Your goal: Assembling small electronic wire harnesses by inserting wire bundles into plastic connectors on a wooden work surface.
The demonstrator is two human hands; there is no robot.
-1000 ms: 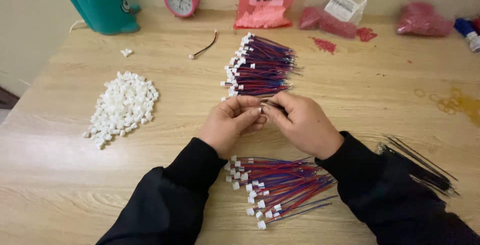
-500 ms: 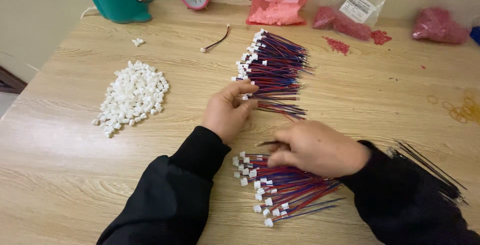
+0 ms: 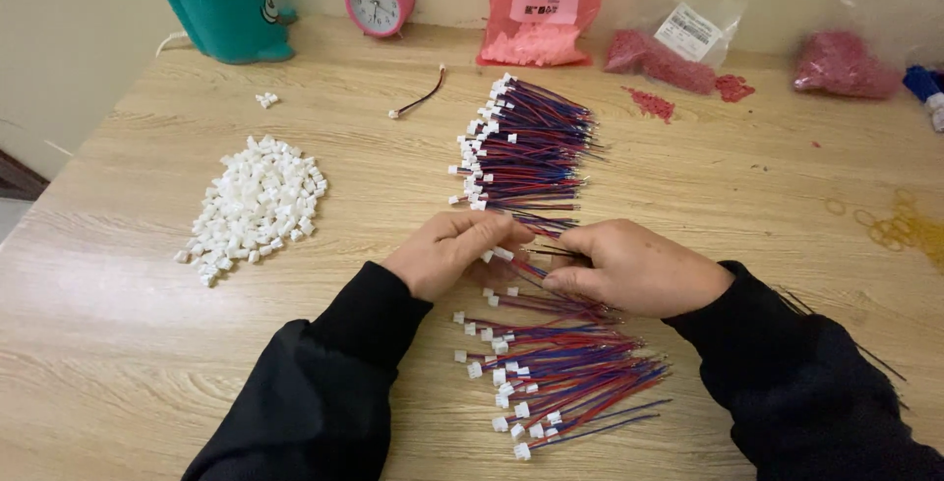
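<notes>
In the head view, the left hand (image 3: 447,253) pinches the white connector end of a red and blue wire lead (image 3: 521,267) between thumb and fingers, and the right hand (image 3: 634,270) is closed on the wires of the same lead just beside it, so both hands grip one piece between them, a little above the wooden table (image 3: 147,343). This lead sits between the far bundle of wires (image 3: 526,151), which lies neatly with the white ends to the left, and the near bundle of wires (image 3: 560,373), which is more spread out. A heap of loose white connector housings (image 3: 258,204) lies well apart on the left, and a single dark lead (image 3: 418,102) lies alone near the far edge. To handle it well, I think it is better to hold close to the connector, keep the two thin wires straight and not twisted, and pull only one lead so the neighbours in the near bundle do not tangle
</notes>
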